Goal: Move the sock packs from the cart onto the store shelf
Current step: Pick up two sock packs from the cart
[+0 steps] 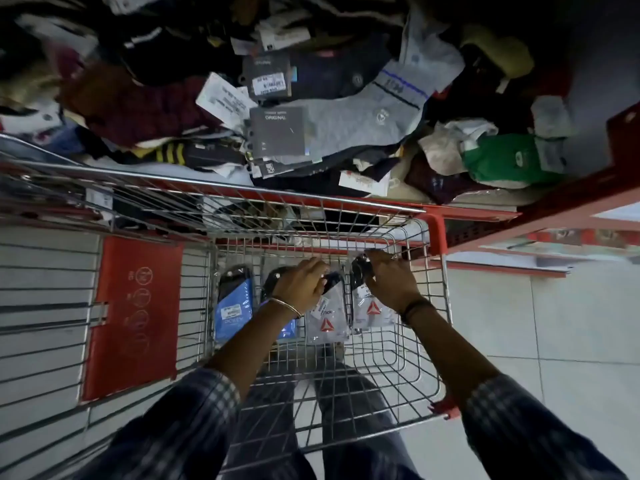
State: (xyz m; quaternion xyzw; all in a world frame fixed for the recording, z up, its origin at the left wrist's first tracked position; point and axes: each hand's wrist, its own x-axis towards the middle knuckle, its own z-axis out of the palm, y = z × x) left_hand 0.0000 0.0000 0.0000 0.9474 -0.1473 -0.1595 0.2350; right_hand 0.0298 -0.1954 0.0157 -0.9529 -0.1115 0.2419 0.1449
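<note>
A: Which step is in hand?

B: The pick-up, I'd judge. Both hands are down inside the wire cart (429, 327), and four sock packs lie side by side on its floor. The left hand (301, 282) is curled over the top of a white pack with a red triangle logo (327, 322); its fingers wrap the dark upper end, though whether they have truly clamped it I cannot tell. The right hand (391, 282) is closed on the top of a second white pack (372, 311), the one nearest the cart's red corner post (437, 233).

A: And the other two?

B: A blue pack (232, 306) lies at the far left of the row, untouched. A second blue pack (289, 329) sits beside it, mostly hidden under the left wrist.

A: Where do they go?

B: Onto the store shelf (568, 199), which stands just beyond the cart's front rim and is already heaped with loose socks (360, 112) and tags.

A: So the next move?

B: Likely lifting both white packs clear of the cart's front rim, then setting them on the heap. The pile looks uneven, so they may slide.
</note>
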